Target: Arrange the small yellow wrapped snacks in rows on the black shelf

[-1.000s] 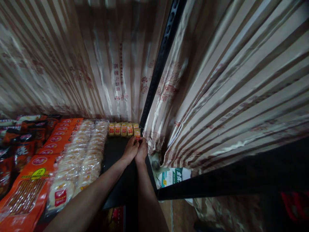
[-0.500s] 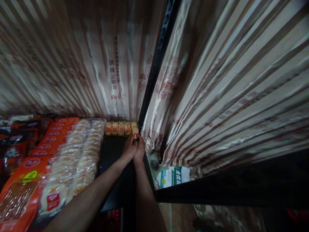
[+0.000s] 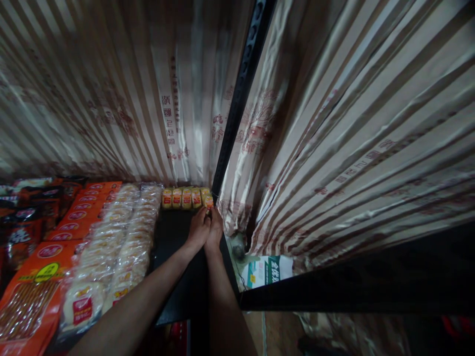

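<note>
My left hand [image 3: 199,229] and my right hand [image 3: 214,228] are pressed side by side near the back right corner of a black shelf [image 3: 178,262]. Their curled fingers meet on a small yellow packaged snack [image 3: 209,202] with an orange-red label, partly hidden by the fingertips. Directly left and behind it stands a row of similar yellow packets [image 3: 181,198] along the shelf's back edge. Further left run two rows of clear-wrapped round pale cakes [image 3: 83,302], overlapping one another.
Orange snack bags [image 3: 37,282] and dark bags [image 3: 24,232] cover the left side. A black perforated post [image 3: 241,81] rises at the corner. Printed striped curtains [image 3: 148,99] hang behind and to the right. A green-and-white packet [image 3: 267,271] lies beyond the shelf's right edge.
The view has shifted very slightly. Both hands stay together at the end packet, with hardly any movement of the fingers.
</note>
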Action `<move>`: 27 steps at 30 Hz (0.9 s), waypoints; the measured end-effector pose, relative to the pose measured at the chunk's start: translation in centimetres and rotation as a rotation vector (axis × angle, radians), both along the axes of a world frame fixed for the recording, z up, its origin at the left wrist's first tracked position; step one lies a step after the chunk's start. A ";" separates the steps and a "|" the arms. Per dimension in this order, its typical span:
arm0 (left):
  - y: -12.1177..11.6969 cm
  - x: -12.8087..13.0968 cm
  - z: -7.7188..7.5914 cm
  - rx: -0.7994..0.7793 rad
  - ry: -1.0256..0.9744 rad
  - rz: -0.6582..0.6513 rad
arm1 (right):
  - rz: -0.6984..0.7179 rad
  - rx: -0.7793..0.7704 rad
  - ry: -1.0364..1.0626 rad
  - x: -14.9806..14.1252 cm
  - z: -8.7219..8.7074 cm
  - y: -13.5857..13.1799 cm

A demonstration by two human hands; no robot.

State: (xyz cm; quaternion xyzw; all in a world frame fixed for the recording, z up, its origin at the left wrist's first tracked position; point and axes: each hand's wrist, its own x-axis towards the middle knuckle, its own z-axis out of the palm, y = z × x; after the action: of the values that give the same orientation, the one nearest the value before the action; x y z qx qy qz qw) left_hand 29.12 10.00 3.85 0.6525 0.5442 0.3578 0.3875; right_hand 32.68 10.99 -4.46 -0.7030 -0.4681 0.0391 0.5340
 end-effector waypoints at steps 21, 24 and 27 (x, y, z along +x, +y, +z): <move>0.2 -2.4 0.2 0.055 0.037 -0.164 | 0.118 -0.092 -0.069 0.2 -0.8 0.1; 0.0 -2.5 0.2 0.049 0.047 -0.137 | 0.067 -0.117 -0.062 0.2 -0.5 -0.1; -0.4 -2.6 0.4 0.041 0.044 -0.130 | 0.044 -0.121 -0.057 0.1 -0.1 -0.4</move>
State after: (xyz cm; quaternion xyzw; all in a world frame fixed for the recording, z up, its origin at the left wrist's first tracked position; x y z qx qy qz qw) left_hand 26.55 9.64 4.22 0.7018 0.5016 0.3285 0.3847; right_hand 32.83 10.54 -4.56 -0.7244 -0.4953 0.0591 0.4758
